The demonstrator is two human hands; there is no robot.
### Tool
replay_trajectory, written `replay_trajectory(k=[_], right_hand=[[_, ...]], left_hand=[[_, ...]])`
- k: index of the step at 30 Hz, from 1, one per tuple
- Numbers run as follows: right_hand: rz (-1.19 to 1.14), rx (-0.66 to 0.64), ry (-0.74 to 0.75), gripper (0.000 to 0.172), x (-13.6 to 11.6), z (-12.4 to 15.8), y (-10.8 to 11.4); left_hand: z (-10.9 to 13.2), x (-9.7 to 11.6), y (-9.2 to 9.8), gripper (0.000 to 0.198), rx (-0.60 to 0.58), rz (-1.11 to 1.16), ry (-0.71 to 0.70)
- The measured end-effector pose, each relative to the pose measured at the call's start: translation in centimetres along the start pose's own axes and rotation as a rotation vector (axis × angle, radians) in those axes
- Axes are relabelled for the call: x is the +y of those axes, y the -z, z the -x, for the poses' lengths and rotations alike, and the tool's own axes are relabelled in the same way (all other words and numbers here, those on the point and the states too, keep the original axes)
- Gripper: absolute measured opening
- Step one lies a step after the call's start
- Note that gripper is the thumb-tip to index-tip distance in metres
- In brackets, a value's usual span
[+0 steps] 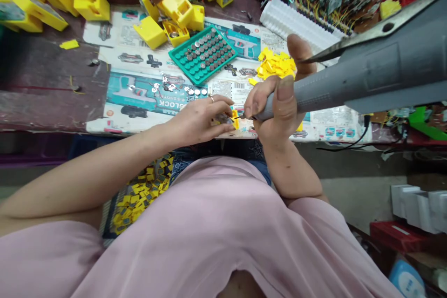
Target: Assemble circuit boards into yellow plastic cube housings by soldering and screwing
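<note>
Head view: the left hand (200, 118) pinches 1 small yellow plastic part (236, 121), lying between both hands; the right hand (280, 121) wraps the nose of 1 smooth, tapered grey power screwdriver (366, 72), thin bit (240, 117) towards it. Beyond: 1 rectangular teal tray (183, 68) of round metal discs (210, 47), 1 heap of flat yellow chips (275, 64).

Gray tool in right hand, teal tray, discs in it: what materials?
Gray tool: probably molded plastic, satin; soft highlights, raised edges.
Teal tray: likely plastic, low sheen; uniform color, formed pockets.
Discs: apparently metal, silvery and shiny; bright glints, though plating can't be ruled out.
</note>
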State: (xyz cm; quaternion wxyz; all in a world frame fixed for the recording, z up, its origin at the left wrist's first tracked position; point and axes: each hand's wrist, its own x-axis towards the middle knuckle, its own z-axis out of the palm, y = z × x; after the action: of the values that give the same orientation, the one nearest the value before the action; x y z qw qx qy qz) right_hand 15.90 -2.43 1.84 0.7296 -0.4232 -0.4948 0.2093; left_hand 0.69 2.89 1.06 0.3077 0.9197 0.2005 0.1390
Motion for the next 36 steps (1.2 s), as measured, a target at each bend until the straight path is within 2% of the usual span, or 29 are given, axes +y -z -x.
replay_trajectory(k=[3, 5, 7, 10, 12, 15, 18, 21, 23, 26, 29, 32, 36], right_hand=[[0.027, -0.044, -0.071, 0.056, 0.8, 0.4, 0.8], [0.027, -0.058, -0.094, 0.063, 1.4, 0.5, 1.0], [0.025, -0.061, -0.101, 0.066, 1.7, 0.5, 1.0], [0.033, -0.018, -0.087, 0.069, 1.3, 0.1, 0.5], [-0.002, -0.021, -0.054, 0.064, 0.6, 0.0, -0.1], [-0.109, -0.08, -0.037, 0.053, -0.1, 0.4, -0.7], [-0.148, -0.162, -0.102, 0.054, -0.3, 1.1, -0.7], [-0.072, -0.182, -0.18, 0.054, -0.1, 1.4, -0.2], [-0.021, -0.139, -0.203, 0.057, -0.1, 1.2, 0.1], [-0.022, -0.067, -0.197, 0.06, -0.3, 0.8, 0.3], [-0.101, -0.062, -0.173, 0.048, -0.7, 0.7, 0.4], [-0.195, -0.091, -0.143, 0.036, -1.3, 0.5, 0.6], [-0.244, -0.103, -0.126, 0.033, -3.0, -0.2, 1.6]], left_hand=[[0.9, -0.9, 0.1, 0.021, 0.173, 0.17, 0.083], [1.3, -1.3, 0.0, 0.023, 0.223, 0.335, 0.172], [1.6, -1.6, -0.1, 0.026, 0.238, 0.475, 0.238], [1.8, -1.5, -0.4, 0.031, 0.252, 0.567, 0.272], [1.7, -1.2, -0.7, 0.036, 0.267, 0.623, 0.306], [1.4, -0.8, -1.1, 0.041, 0.299, 0.829, 0.396], [0.9, -0.4, -1.5, 0.043, 0.315, 1.135, 0.436], [0.5, -0.2, -1.9, 0.039, 0.324, 1.376, 0.432], [0.4, -0.2, -2.1, 0.029, 0.346, 1.404, 0.439], [0.9, -0.7, -2.2, 0.014, 0.401, 1.216, 0.45], [1.7, -1.2, -1.6, 0.039, 0.344, 0.913, 0.354], [2.4, -1.0, -0.5, 0.051, 0.21, 0.463, 0.168], [2.6, 1.0, 0.1, 0.048, 0.154, -0.21, 0.014]])
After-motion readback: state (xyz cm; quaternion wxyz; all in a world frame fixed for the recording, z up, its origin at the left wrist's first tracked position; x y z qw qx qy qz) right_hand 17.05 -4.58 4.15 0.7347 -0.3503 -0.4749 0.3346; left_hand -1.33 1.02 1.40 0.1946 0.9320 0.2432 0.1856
